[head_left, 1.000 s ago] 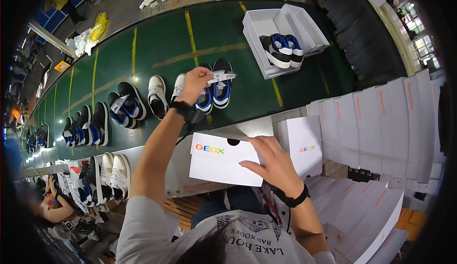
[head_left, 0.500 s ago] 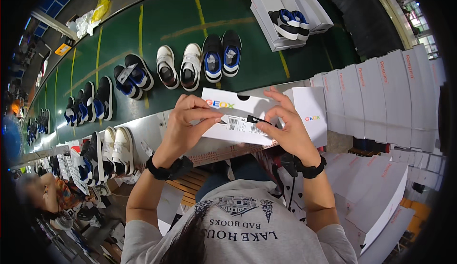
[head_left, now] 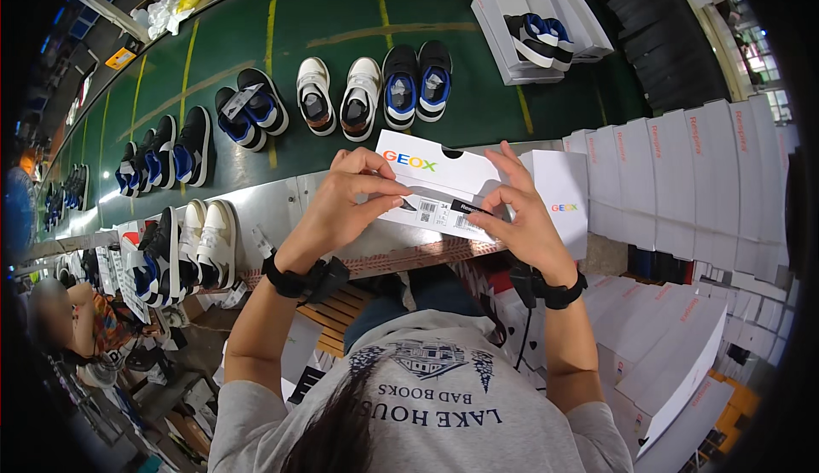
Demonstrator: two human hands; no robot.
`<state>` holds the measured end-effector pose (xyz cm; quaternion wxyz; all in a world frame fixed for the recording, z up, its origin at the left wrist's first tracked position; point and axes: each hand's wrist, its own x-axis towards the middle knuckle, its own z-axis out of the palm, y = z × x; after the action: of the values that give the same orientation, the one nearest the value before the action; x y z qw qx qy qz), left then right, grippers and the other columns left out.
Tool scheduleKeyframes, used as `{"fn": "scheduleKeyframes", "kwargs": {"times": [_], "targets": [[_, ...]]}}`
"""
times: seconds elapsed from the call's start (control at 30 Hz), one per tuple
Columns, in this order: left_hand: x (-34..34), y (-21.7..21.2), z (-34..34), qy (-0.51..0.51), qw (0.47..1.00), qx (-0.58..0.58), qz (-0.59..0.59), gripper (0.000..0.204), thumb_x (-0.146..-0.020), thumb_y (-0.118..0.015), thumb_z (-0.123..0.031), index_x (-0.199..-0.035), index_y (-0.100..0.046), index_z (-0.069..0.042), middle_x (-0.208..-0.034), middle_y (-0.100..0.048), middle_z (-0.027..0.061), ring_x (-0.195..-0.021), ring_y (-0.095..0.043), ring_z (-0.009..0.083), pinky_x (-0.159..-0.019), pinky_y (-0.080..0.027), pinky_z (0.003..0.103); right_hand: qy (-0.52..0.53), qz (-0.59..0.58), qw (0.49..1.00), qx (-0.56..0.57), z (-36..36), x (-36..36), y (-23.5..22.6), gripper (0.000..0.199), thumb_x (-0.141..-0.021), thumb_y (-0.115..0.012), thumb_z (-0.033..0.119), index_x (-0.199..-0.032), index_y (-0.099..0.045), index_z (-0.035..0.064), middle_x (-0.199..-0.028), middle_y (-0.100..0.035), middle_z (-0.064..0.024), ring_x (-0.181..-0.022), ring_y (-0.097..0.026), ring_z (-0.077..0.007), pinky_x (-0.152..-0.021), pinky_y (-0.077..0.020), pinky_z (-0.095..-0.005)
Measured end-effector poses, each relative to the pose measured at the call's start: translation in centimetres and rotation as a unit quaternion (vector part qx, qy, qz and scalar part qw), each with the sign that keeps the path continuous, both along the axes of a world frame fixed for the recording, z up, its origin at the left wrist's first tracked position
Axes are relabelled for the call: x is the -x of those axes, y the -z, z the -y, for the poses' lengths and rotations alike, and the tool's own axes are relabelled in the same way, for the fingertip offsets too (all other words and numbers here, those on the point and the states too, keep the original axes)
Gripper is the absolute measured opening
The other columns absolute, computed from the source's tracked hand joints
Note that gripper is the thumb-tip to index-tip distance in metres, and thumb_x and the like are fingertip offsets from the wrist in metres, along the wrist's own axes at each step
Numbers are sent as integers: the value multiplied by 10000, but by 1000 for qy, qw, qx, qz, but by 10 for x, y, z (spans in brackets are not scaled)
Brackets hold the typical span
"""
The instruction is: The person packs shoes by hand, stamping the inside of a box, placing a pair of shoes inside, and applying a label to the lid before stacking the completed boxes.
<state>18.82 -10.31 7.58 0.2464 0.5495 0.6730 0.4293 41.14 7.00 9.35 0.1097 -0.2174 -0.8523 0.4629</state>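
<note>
A white shoebox (head_left: 426, 156) with multicoloured lettering and a barcode label sits in front of me at the edge of the bench. My left hand (head_left: 348, 202) is at the left of its labelled end, thumb and forefinger pinched close together. At the right of the label, my right hand (head_left: 522, 217) pinches too, its other fingers raised. Between the two pinches runs a thin greyish band across the box end; whether it is a clear strip or the gap under the lid I cannot make out. Another white shoebox (head_left: 559, 204) stands just right of my right hand.
On the green belt (head_left: 341, 12) beyond stand white sneakers (head_left: 360, 98), black-and-blue sneakers (head_left: 418, 85) and further pairs leftward. An open shoebox (head_left: 503, 68) with sneakers lies at the far right. Stacked shoeboxes (head_left: 674, 174) line the right side. A person (head_left: 81, 319) is at the lower left.
My view has shifted slightly, so the belt and shoes sit a little higher and to the right. Both hands keep their pinches at the box end, and the top of the box shows more.
</note>
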Motion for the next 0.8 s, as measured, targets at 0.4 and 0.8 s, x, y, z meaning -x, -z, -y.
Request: {"fn": "scheduleKeyframes", "kwargs": {"times": [0.4,0.8], "targets": [[-8,-8,4,-10,998,-21,-51,308,-743,-740,-31,-1048,-720,-74,-994,-573,74,-950,-505,230,-888,-387,369,-3,-36,999,-15,1,1,6,210,-774,-762,26,-872,-577,44,-1430,-442,-165,-1452,-215,-390,-937,-449,-364],[-65,18,20,76,900,19,-428,667,-800,-689,-314,-1312,-486,63,-1422,-422,262,-1343,-418,338,-1122,-306,460,114,-16,953,-280,30,26,34,360,-1013,-378,262,-1296,-496,72,-1271,-508,-116,-1291,-415,-295,-1130,-122,-572]]}}
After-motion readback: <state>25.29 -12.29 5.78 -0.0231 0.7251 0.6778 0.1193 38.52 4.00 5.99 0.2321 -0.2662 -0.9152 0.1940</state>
